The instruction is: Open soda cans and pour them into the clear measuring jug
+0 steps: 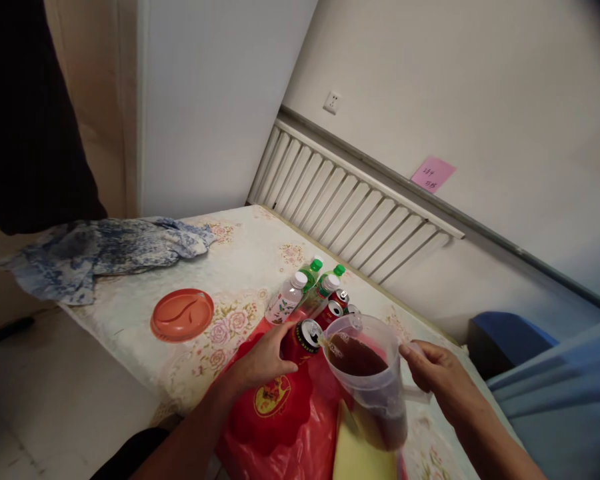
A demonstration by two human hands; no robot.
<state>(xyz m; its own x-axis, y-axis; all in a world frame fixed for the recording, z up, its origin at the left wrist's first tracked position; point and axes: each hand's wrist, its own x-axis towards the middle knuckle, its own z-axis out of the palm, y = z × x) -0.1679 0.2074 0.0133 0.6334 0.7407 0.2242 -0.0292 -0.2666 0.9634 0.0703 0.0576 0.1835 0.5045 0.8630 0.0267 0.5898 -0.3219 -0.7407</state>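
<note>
My left hand [266, 360] is wrapped round a red drink can [303, 339], tipped so its open top meets the rim of a clear plastic pitcher [375, 380]. Brown liquid runs from the can into the pitcher, which holds dark brown drink. My right hand [437, 375] grips the pitcher's handle on its right side. Both stand over a red plastic bag [275, 413] on the table.
Behind the can stand several bottles with white and green caps [305, 293] and two more cans [337, 307]. An orange lid [182, 315] and a blue-white cloth [105, 250] lie on the floral tablecloth [240, 267]. A yellow item [360, 453] lies by the pitcher. A radiator [350, 207] lines the wall.
</note>
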